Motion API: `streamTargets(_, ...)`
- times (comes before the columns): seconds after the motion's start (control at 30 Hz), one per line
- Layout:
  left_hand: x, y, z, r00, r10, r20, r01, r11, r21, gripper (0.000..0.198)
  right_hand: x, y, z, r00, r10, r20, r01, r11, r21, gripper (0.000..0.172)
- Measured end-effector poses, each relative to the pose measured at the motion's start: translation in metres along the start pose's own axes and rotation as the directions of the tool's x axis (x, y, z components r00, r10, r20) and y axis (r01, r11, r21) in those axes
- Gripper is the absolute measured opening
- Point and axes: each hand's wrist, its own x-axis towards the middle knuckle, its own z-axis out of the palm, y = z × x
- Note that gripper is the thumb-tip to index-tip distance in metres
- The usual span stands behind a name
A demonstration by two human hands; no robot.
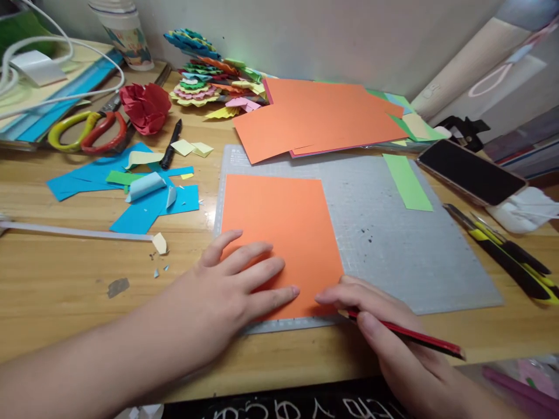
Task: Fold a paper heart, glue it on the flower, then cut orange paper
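Observation:
A sheet of orange paper lies flat on the grey cutting mat, near its left side. My left hand rests on the paper's lower left part, fingers spread, palm down. At the lower right corner of the sheet is my right hand, with a red and black pencil held between thumb and fingers. Its index fingertip reaches over the paper's edge. The pencil slants down to the right, its blunt end pointing away from the sheet. A light green paper strip lies on the mat's upper right.
Orange sheets are stacked behind the mat. To the right are a phone and a yellow-black utility knife. Scissors, a red paper flower, a black pen and blue paper scraps lie at left.

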Motion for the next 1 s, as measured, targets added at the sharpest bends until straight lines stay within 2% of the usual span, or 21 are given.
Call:
streamTargets(0.13, 0.0020, 0.0003, -0.0013, 1.000, -0.005, 0.003, 0.005, 1.000, 0.007, 0.045, 0.0063, 0.0045, 0.0030, 0.997, 0.074, -0.036, -0.074, 0.997, -0.007, 0.014)
streamTargets(0.2, 0.0031, 0.0009, -0.0025, 1.000, -0.010, 0.006, 0.010, 1.000, 0.009, 0.047, 0.0043, 0.0080, 0.0041, 0.995, 0.090, -0.048, -0.089, 0.996, 0.020, 0.014)
streamTargets(0.33, 0.0049, 0.0024, -0.0041, 0.999, -0.031, 0.011, 0.031, 1.000, 0.003, 0.052, 0.0008, 0.0086, 0.0034, 0.999, 0.020, 0.028, -0.023, 0.996, 0.089, 0.023)
streamTargets(0.4, 0.0053, 0.0025, -0.0035, 0.999, -0.038, 0.001, 0.038, 0.999, 0.003, 0.052, 0.0018, 0.0073, 0.0032, 0.999, -0.001, 0.032, -0.003, 0.994, 0.112, 0.023)
streamTargets(0.6, 0.0062, 0.0015, -0.0016, 0.999, -0.038, -0.001, 0.038, 0.999, 0.002, 0.051, 0.0091, 0.0060, 0.0057, 0.988, -0.107, 0.114, 0.110, 0.994, -0.025, 0.021)
streamTargets(1.0, 0.0050, 0.0033, -0.0035, 0.998, -0.057, 0.026, 0.058, 0.998, -0.013, 0.049, 0.0098, 0.0053, 0.0078, 0.984, -0.104, 0.148, 0.119, 0.988, -0.097, 0.017)
